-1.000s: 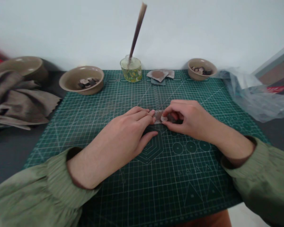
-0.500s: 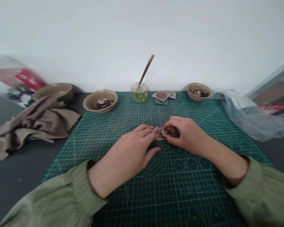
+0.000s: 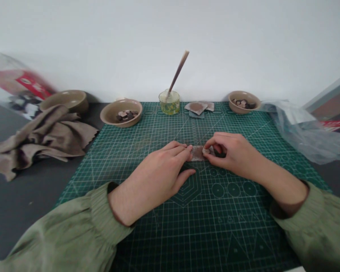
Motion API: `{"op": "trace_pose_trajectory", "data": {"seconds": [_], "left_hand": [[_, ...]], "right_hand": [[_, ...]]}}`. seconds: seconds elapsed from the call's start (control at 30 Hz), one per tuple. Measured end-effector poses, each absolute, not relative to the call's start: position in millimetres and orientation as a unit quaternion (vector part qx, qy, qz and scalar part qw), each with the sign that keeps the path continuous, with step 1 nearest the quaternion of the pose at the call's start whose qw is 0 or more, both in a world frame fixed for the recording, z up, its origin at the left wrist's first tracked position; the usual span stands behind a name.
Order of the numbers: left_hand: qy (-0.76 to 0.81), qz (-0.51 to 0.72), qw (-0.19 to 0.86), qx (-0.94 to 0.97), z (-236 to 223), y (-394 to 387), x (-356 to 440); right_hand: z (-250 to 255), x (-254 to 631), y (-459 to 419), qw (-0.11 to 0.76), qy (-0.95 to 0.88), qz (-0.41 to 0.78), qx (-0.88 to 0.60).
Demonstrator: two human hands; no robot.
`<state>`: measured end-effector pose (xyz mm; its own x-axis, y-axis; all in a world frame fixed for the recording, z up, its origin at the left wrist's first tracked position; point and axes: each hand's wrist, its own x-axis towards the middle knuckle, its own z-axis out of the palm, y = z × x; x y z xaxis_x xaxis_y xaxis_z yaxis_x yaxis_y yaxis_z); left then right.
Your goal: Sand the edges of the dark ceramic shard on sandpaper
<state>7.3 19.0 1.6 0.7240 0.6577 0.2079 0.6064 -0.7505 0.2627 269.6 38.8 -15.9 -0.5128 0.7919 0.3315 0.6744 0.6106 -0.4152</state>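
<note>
My right hand [image 3: 236, 153] pinching a pale bit [image 3: 206, 150], stretched-out left hand [image 3: 158, 170] hiding patch [image 3: 198, 153] edge, cup [image 3: 170, 107] at twelve, bowl [image 3: 243, 110] at one

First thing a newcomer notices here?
Mid-picture, the left hand touches a small brown-and-grey sheet while the right hand pinches a small pale piece over the sheet's right side. Next, the green gridded mat beneath them. Then the stick slanting up from a yellow-green patterned glass near the wall.
</note>
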Motion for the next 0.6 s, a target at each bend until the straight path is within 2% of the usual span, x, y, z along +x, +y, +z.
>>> {"op": "trace_pose_trajectory", "data": {"seconds": [0.6], "left_hand": [[0.337,0.141,0.091,0.926,3.4,18.8,7.2]], "right_hand": [[-13.4,268.8,37.3,0.253,-0.864,0.128,-0.415]]}}
